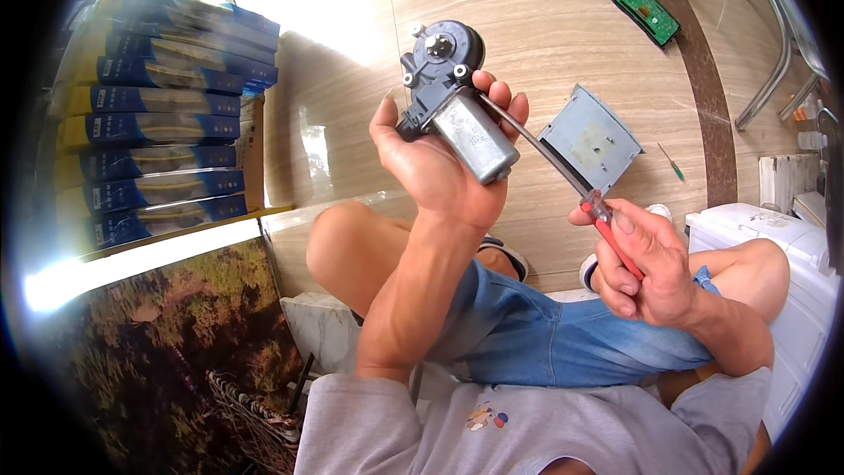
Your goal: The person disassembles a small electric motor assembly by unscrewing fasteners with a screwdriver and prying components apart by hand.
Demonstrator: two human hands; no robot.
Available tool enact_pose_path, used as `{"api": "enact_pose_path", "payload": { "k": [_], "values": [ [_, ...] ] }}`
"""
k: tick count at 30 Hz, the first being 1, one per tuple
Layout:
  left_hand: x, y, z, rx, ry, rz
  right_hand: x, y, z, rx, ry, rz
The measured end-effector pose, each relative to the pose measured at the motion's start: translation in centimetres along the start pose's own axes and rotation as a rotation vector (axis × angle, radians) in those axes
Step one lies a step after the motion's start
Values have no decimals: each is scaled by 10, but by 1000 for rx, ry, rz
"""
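In my left hand (448,171) lies a small electric gear motor (475,136), its silver metal can pointing toward me and its round dark grey gear housing (444,48) at the far end. My left fingers wrap around its underside. My right hand (646,255) is closed on the red and clear handle of a screwdriver (554,158). Its long metal shaft slants up and left, the tip ending beside the motor near my left fingertips. Whether the tip touches the motor or a screw, I cannot tell.
On the tiled floor ahead lie a grey metal cover (593,141), a green circuit board (644,11) and a thin green-handled screwdriver (675,167). Blue and yellow boxes (163,114) are stacked at left. Chrome chair legs (765,79) and a white plastic container (756,224) stand at right.
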State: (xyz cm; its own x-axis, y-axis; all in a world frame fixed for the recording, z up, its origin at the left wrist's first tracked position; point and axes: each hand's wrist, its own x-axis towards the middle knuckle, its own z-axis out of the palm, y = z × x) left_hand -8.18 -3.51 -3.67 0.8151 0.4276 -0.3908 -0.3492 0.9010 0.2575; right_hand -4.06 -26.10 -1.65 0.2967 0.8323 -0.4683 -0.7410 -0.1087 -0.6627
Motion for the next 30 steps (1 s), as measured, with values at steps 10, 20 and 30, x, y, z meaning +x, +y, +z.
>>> {"api": "enact_pose_path", "payload": {
  "k": [10, 20, 30],
  "values": [
    [3, -6, -11, 22, -152, -25, 4, 13, -3, -57, 52, -31],
    [-2, -6, -4, 72, -164, 55, 16, 16, -7, -1516, 413, -907],
    [0, -8, -12, 58, -49, 97, 11, -10, 1, -47, 213, 15]
  ]
}}
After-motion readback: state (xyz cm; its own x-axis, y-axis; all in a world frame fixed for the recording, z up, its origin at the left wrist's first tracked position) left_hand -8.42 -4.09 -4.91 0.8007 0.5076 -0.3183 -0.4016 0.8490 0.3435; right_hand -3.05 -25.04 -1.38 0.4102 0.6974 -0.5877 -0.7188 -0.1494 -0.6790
